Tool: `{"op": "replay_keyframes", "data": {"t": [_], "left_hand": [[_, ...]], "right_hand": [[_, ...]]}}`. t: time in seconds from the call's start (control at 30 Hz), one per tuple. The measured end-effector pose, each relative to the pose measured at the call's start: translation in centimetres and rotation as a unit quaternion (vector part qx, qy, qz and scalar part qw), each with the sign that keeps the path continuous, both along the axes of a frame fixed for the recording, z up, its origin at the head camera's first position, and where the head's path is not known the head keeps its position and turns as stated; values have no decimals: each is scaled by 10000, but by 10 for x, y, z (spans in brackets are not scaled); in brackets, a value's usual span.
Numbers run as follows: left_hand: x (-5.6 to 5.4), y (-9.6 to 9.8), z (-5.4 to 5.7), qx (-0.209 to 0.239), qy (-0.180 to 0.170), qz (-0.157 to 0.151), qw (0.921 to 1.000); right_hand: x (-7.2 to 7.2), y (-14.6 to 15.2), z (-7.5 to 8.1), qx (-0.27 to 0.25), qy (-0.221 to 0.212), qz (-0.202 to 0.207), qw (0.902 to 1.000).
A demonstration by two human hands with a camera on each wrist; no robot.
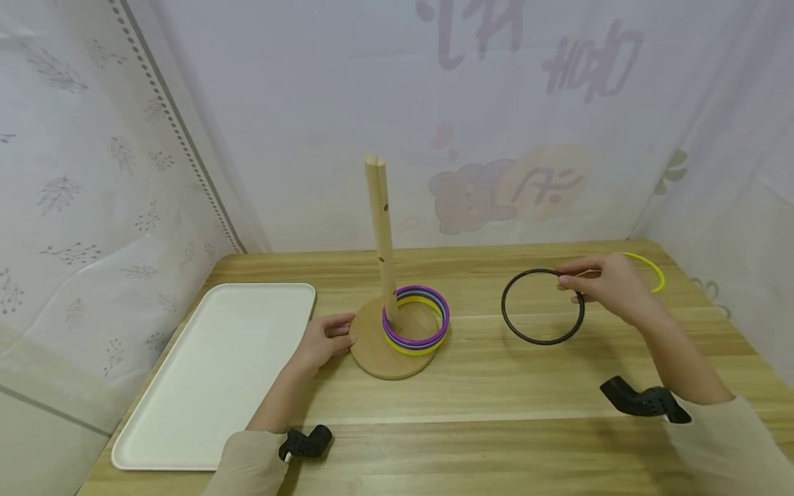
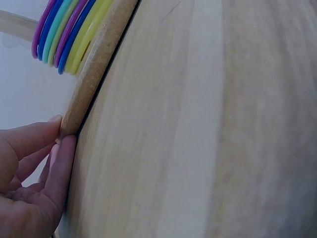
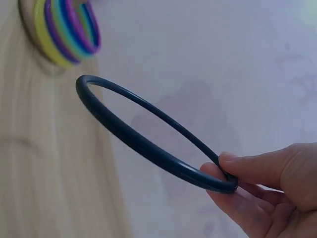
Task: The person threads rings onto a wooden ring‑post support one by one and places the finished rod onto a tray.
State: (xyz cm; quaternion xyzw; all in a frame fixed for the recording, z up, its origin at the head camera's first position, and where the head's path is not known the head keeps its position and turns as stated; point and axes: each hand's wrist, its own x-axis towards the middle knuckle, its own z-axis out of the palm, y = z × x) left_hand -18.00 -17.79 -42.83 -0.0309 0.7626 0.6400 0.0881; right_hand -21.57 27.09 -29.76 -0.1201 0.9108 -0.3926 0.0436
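My right hand [image 1: 611, 286] pinches a black ring [image 3: 143, 146] by its edge between thumb and fingers. The ring is held above the table, to the right of a wooden stand with an upright post [image 1: 381, 234] on a round base [image 1: 372, 355]. My left hand [image 1: 318, 342] grips the left rim of that base between thumb and fingers. Around the foot of the post lies a stack of several colored rings [image 2: 63, 34], purple, blue, green and yellow among them. A yellow ring [image 1: 661, 279] lies at the table's far right, partly hidden behind my right hand.
A white rectangular tray [image 1: 229, 372] lies on the left side of the wooden table [image 1: 471, 441]. Behind the table hangs a pale printed curtain [image 1: 322, 138], with more curtain at both sides. A black device is worn on each wrist.
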Motion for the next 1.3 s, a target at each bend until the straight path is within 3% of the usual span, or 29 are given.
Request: {"op": "replay_keyframes", "data": {"t": [0.13, 0.2, 0.4, 0.6, 0.7, 0.8, 1.0, 1.17, 1.3], "left_hand": [[-1, -1, -2, -5, 24, -11, 10000], [-2, -2, -3, -2, 22, -33, 10000], [-2, -2, -3, 52, -12, -16, 10000], [-2, -1, -1, 55, -9, 25, 10000], [-2, -1, -2, 66, -33, 29, 10000], [-2, -1, -3, 86, -42, 40, 9999], [-2, -2, -4, 117, -9, -4, 9999], [-2, -2, -5, 124, -44, 33, 9999], [-3, -2, -4, 108, -53, 33, 9999]], "right_hand": [[-1, -31, 27, -309, 490, 82, 9983], [0, -46, 41, -400, 1002, 44, 9942], [5, -87, 87, -1191, 2397, 315, 9630], [10, -121, 128, -2302, 2810, 813, 9281], [9, -136, 140, -2563, 2870, 939, 9182], [4, -150, 148, -2981, 2626, 1059, 9116], [-15, -168, 146, -3529, 1840, 1006, 9119], [-31, -171, 132, -3279, 1432, 724, 9310], [-38, -167, 113, -2781, 1193, 546, 9516]]}}
